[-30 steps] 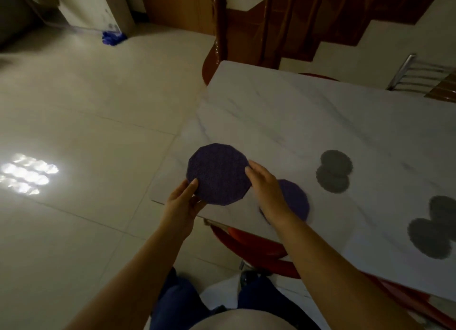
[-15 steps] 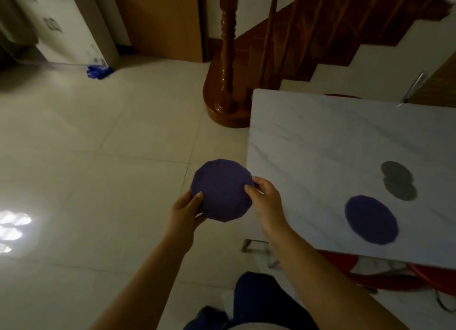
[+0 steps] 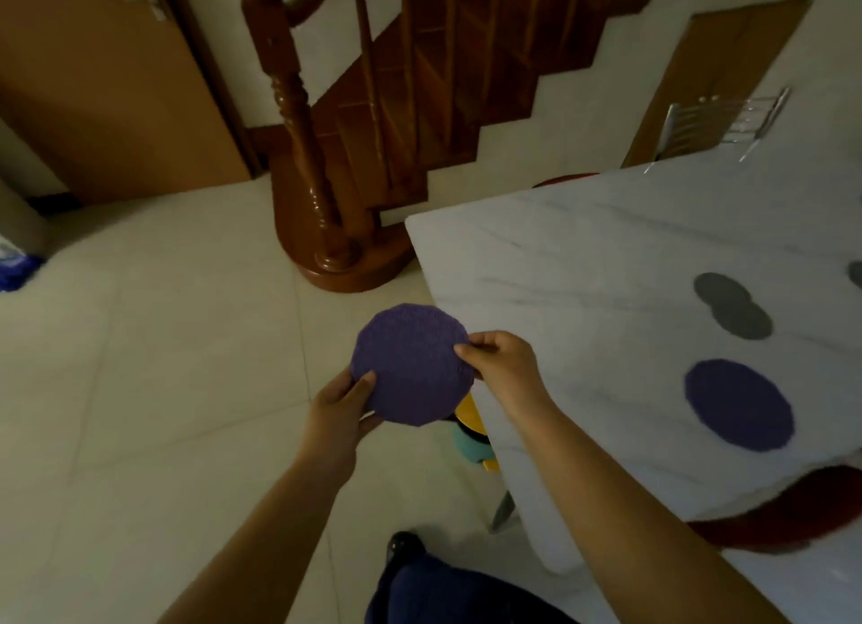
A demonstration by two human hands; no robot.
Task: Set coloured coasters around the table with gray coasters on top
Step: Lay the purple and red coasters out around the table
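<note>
I hold a purple coaster [image 3: 410, 364] flat in both hands, out past the left edge of the white marble table [image 3: 583, 269]. My left hand [image 3: 343, 406] pinches its near-left rim and my right hand [image 3: 506, 364] pinches its right rim. A second purple coaster [image 3: 739, 404] lies on the table near its front edge. Beyond it lie two overlapping gray coasters [image 3: 732, 305]. Another gray coaster [image 3: 856, 274] shows at the frame's right edge.
A wooden staircase with a turned newel post [image 3: 298, 124] rises behind the table's far corner. Yellow and teal stools [image 3: 473, 432] sit under the table's left edge, a red chair [image 3: 793, 511] under its front edge. A metal chair back [image 3: 718, 122] stands beyond the table.
The view has swung left and I have moved along the table. The held purple coaster went from above the table's corner to over the floor beside its left edge. Both hands kept their grip.
</note>
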